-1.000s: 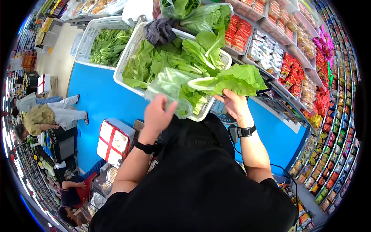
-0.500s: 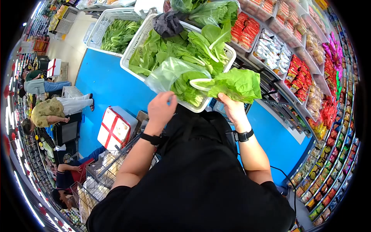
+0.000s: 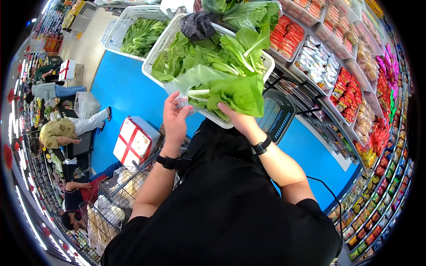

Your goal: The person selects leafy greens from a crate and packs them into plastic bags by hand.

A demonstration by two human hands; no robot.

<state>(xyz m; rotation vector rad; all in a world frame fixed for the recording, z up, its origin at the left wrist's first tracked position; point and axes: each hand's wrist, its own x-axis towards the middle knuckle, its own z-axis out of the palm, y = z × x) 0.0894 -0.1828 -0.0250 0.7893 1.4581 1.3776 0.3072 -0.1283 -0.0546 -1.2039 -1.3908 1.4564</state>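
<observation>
My right hand (image 3: pixel 238 119) is closed round a bunch of leafy greens (image 3: pixel 242 94), its pale stems pointing left. Those stems lie at the mouth of a clear plastic bag (image 3: pixel 195 75). The bag's near edge is pinched in my left hand (image 3: pixel 175 116), its fingers curled upward. Beneath the bag stands a white plastic basket (image 3: pixel 153 66) full of loose leafy greens (image 3: pixel 199 55). A dark crumpled cloth or bag (image 3: pixel 196 25) rests on the basket's far side. Whether the stems are inside the bag I cannot tell.
Another white basket (image 3: pixel 116 42) with long greens stands at the far left. Bins of packaged snacks (image 3: pixel 315 60) line the right. A dark shopping basket (image 3: pixel 278 113) sits near my right arm. On my left are a shopping cart (image 3: pixel 120 188), a white box (image 3: pixel 133 142) and several people.
My right hand has moved left with the leafy greens, bringing the stems to the bag. My left hand has risen slightly and its fingers now hold the bag's edge.
</observation>
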